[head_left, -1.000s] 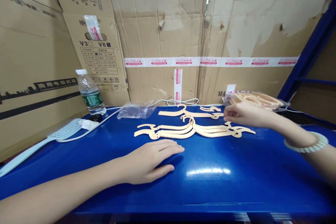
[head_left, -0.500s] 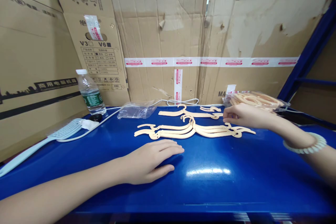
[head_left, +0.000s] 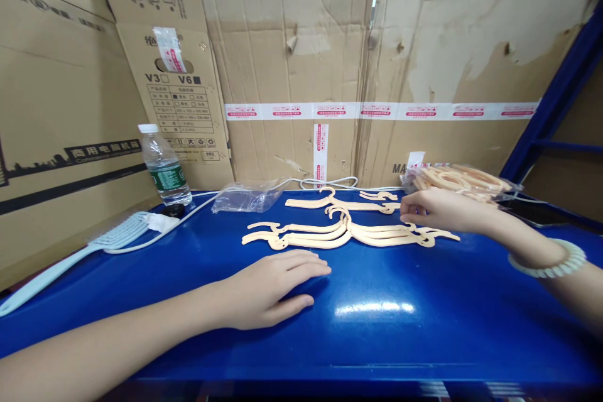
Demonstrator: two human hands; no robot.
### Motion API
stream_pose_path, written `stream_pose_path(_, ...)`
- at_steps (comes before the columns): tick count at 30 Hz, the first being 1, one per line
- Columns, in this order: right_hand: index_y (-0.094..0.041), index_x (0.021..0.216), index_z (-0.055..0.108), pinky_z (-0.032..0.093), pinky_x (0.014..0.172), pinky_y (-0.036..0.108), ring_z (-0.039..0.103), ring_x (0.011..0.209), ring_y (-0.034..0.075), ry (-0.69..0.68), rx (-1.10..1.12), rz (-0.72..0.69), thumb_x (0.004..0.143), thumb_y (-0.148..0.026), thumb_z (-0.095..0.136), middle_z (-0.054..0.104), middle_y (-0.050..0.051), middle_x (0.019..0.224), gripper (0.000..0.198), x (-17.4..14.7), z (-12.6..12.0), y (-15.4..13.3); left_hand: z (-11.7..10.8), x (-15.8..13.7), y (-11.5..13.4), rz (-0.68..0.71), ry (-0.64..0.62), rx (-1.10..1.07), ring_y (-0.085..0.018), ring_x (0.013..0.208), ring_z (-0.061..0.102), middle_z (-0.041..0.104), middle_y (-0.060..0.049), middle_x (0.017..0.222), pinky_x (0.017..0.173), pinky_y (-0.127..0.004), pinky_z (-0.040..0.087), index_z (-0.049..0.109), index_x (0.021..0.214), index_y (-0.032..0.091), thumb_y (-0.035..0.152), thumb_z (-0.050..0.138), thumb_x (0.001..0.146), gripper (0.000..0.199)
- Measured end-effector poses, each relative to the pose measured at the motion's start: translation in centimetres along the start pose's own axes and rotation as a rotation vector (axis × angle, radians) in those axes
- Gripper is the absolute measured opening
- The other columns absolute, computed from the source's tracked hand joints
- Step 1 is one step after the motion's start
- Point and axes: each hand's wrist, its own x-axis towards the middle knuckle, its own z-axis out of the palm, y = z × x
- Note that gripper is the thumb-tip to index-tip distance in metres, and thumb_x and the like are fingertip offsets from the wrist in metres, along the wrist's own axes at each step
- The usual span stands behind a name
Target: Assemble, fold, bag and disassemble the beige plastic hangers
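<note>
The left hand [head_left: 268, 289] is lying flat, fingers spread loosely, holding nothing, on the blue bench [head_left: 424, 320] near its front edge. The right hand [head_left: 438, 210] is pinching narrowly at the right end of the stacked cream hangers [head_left: 348, 235], mid-bench, beside a bagged bundle of hangers [head_left: 461, 179] at the back edge.

We get a bright, even view here, lit from above: a white glare patch sits on the glossy blue table [head_left: 377, 309], and soft reflections run across its surface. The left hand [head_left: 268, 289] throws a short, soft shadow just beneath its fingers. Focus is crisp at centre; at the edges we see wide-angle stretching, with the cardboard wall [head_left: 306, 44] bowing and the forearms swelling.
</note>
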Motion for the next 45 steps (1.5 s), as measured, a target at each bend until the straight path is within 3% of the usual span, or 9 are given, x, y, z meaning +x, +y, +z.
stream_pose_path(14,-0.018,0.081,0.066,0.041,0.059,0.029,0.062,0.067,0.021,0.02,0.028,-0.019,0.087,-0.032,0.048,0.069,0.006,0.076,0.023,0.3,0.3,0.4,0.1,0.0,-0.1,0.018,0.006,0.021,-0.025,0.128,0.051,0.056,-0.011,0.137,0.107,-0.042,0.043,0.056,0.129,0.021,0.023,0.052,0.093,0.036)
stream_pose_path(19,-0.018,0.086,0.066,0.043,0.06,0.029,0.062,0.067,0.02,0.18,0.055,-0.04,0.088,-0.034,0.046,0.069,0.006,0.078,0.026,1.7,1.4,2.7,0.1,-0.1,-0.1,0.03,0.009,0.033,-0.025,0.127,0.051,0.057,-0.011,0.136,0.107,-0.042,0.043,0.056,0.128,0.02,0.023,0.051,0.094,0.035)
stream_pose_path(25,-0.013,0.092,0.069,0.048,0.071,0.029,0.066,0.079,0.023,0.322,0.021,0.101,0.084,-0.02,0.048,0.072,0.01,0.084,0.023,4.6,3.3,5.2,0.1,-0.1,0.0,0.035,0.032,0.014,-0.026,0.125,0.053,0.058,-0.012,0.133,0.105,-0.043,0.044,0.056,0.128,0.021,0.023,0.051,0.093,0.035)
stream_pose_path(36,-0.014,0.086,0.07,0.051,0.072,0.029,0.067,0.078,0.019,0.159,-0.031,0.211,0.089,-0.019,0.062,0.072,0.007,0.085,0.01,8.4,4.5,6.7,-0.1,-0.1,0.2,0.024,0.011,0.03,-0.025,0.125,0.052,0.058,-0.012,0.134,0.106,-0.042,0.043,0.057,0.127,0.02,0.023,0.05,0.093,0.034)
stream_pose_path(40,-0.013,0.088,0.065,0.054,0.074,0.034,0.065,0.077,0.016,0.083,-0.067,0.271,0.094,-0.033,0.062,0.067,0.003,0.086,0.021,9.8,4.6,6.7,-0.1,-0.1,0.3,0.029,0.016,0.039,-0.026,0.125,0.053,0.058,-0.012,0.134,0.105,-0.043,0.044,0.057,0.127,0.021,0.024,0.05,0.093,0.034)
stream_pose_path(45,-0.013,0.09,0.065,0.054,0.074,0.033,0.064,0.079,0.016,0.082,-0.062,0.299,0.094,-0.032,0.062,0.066,0.003,0.089,0.02,10.2,4.1,5.9,0.0,-0.2,0.2,0.03,0.009,0.04,-0.026,0.125,0.052,0.057,-0.012,0.134,0.106,-0.042,0.043,0.057,0.127,0.019,0.024,0.049,0.093,0.035)
